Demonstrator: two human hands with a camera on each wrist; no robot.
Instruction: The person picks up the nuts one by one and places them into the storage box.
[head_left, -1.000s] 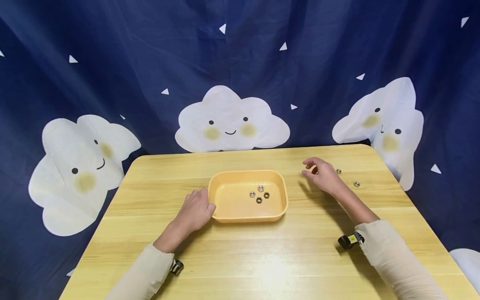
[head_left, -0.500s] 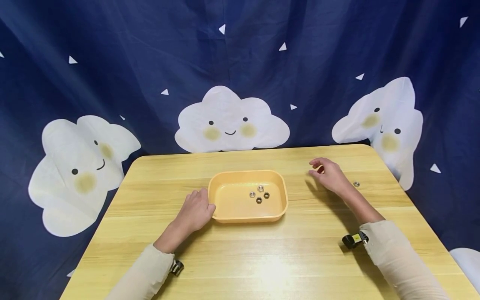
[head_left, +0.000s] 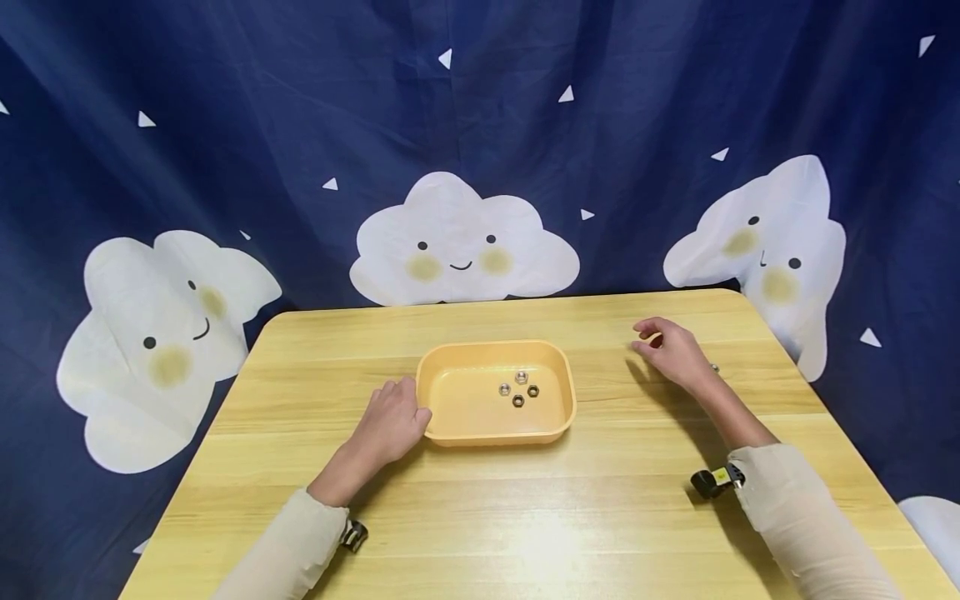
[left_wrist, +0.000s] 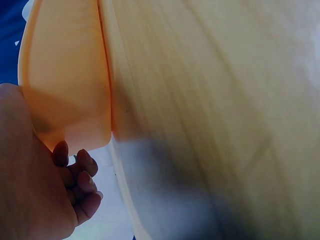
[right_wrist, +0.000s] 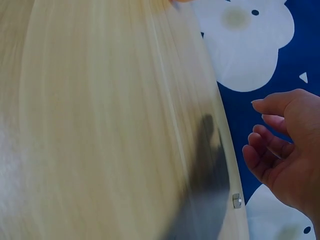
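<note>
My left hand (head_left: 390, 421) grips the left end of a shallow yellow-orange plastic tray (head_left: 491, 439), thumb over the near-left corner. The left wrist view shows the fingers curled at the tray's wall (left_wrist: 67, 75). Several hex nuts (head_left: 521, 377), some silver and some darker, lie on the tray floor towards its right side. To the right of the tray, my right hand (head_left: 671, 354) hovers above the table with loosely bent fingers and nothing between thumb and fingertips. A silver nut (right_wrist: 237, 201) lies on the table near that hand, partly covered by it in the head view.
The light wooden table (head_left: 480, 517) has rounded far corners. A dark blue curtain (head_left: 495, 108) with smiling white clouds hangs right behind its far edge. Each wrist carries a small black camera (head_left: 705, 483).
My right hand has drifted right, away from the tray. It now covers one loose nut fully and another partly in the head view. The left hand and tray stay put.
</note>
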